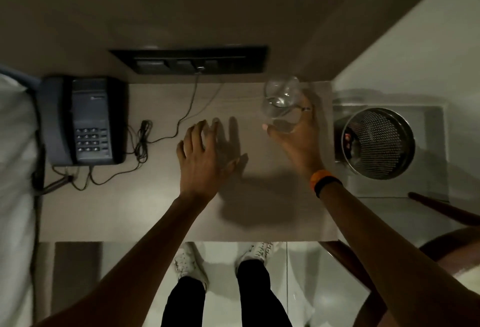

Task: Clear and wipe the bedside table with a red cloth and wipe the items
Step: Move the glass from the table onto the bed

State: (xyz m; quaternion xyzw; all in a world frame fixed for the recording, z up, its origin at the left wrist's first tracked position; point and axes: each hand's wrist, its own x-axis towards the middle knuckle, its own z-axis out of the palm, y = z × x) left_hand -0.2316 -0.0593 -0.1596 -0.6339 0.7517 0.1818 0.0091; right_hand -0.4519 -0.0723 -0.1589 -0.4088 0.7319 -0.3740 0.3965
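Observation:
The beige bedside table (145,210) fills the middle of the head view. My right hand (298,142) is wrapped around a clear drinking glass (281,98) near the table's far right corner; whether the glass rests on the top or is lifted I cannot tell. My left hand (200,155) hovers over the table's centre, fingers spread, holding nothing. A dark grey telephone (83,121) stands at the far left, its thin black cord (145,134) trailing across the top to the wall. No red cloth is in view.
A black switch panel (192,60) sits on the wall behind the table. A perforated metal waste bin (379,142) stands on the floor to the right. White bedding (13,158) lies at the left, a dark wooden chair (441,212) at lower right.

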